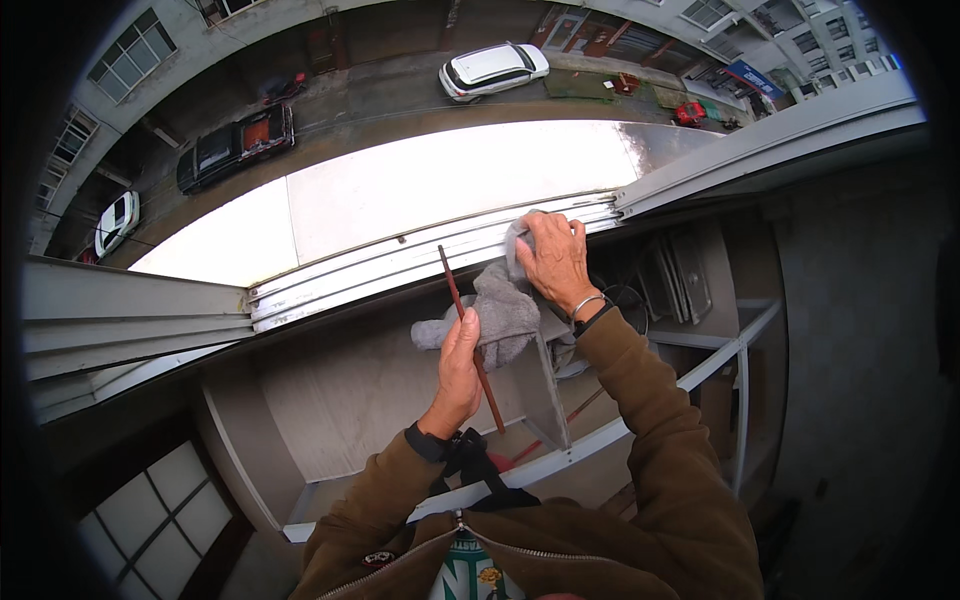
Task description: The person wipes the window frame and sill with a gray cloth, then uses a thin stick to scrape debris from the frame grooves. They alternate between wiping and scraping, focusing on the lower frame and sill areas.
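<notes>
A grey cloth [504,315] hangs between my hands, its upper end lying on the white grooved track of a sliding window [390,259]. My right hand [556,259] presses that end against the track, fingers bent over it. My left hand [457,367] holds a thin reddish-brown stick [487,386] with the thumb along it; part of the cloth lies behind the stick, beside the thumb. The stick's upper tip reaches up to the track. How firmly the left fingers hold the cloth is hidden.
Sliding window frames stand at the left [135,300] and right [765,146]. Beyond the track lies a bright outer ledge [450,180], with a street and parked cars below. Under the sill is an open cabinet with a partition board [544,397] and a pale metal front rail [600,442].
</notes>
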The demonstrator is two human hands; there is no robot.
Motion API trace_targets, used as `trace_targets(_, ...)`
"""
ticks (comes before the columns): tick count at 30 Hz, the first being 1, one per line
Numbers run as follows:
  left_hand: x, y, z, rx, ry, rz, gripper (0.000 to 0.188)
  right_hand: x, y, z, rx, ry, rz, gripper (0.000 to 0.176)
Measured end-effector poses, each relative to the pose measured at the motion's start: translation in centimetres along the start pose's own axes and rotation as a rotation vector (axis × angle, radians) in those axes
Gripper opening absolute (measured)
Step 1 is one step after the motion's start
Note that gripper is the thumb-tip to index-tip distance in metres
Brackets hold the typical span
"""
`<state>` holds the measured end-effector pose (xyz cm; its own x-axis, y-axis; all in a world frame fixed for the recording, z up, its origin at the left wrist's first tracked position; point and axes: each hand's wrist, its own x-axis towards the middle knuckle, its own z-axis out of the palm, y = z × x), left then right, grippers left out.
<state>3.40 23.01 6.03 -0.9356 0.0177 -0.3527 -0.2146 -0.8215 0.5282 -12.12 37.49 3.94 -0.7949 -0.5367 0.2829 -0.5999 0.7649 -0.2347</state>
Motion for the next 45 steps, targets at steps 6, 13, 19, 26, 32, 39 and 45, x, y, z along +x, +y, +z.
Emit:
trace_targets(6, 2.7, -5.6, 0.0, 0.154, -0.110, -0.074, 0.044, 0.8, 8.8, -2.6, -0.443, -0.074, -0.004, 0.017)
trace_targets(13, -0.2, -4.6, -2.1, 0.078, -0.066, -0.128, 0.040, 0.9, 6.2, -0.4, -0.242, -0.003, 0.038, 0.015)
trace_targets(19, -8.1, 3.2, -8.1, 0.050, 0.144, -0.028, 0.041, 3.0, -7.4, 3.6, 0.109, 0.069, -0.007, 0.015)
trace_targets(26, -16.4, 10.7, -14.1, 0.019, 0.410, 0.369, 0.044, 4.8, -24.3, 9.2, 0.610, 0.042, -0.174, 0.019)
trace_targets(32, -16.9, 15.1, -14.9, 0.064, 0.376, 0.623, 0.047, 4.8, -32.1, 11.6, 0.526, -0.139, -0.264, 0.036)
trace_targets(39, -11.0, 12.2, -10.5, 0.100, 0.318, 0.505, 0.041, 2.9, -20.5, 6.5, 0.310, -0.143, -0.235, 0.041)
trace_targets(45, -5.1, 5.5, -4.0, 0.190, 0.091, 0.232, 0.041, 0.3, -7.1, 0.3, 0.059, -0.149, -0.052, 0.041)
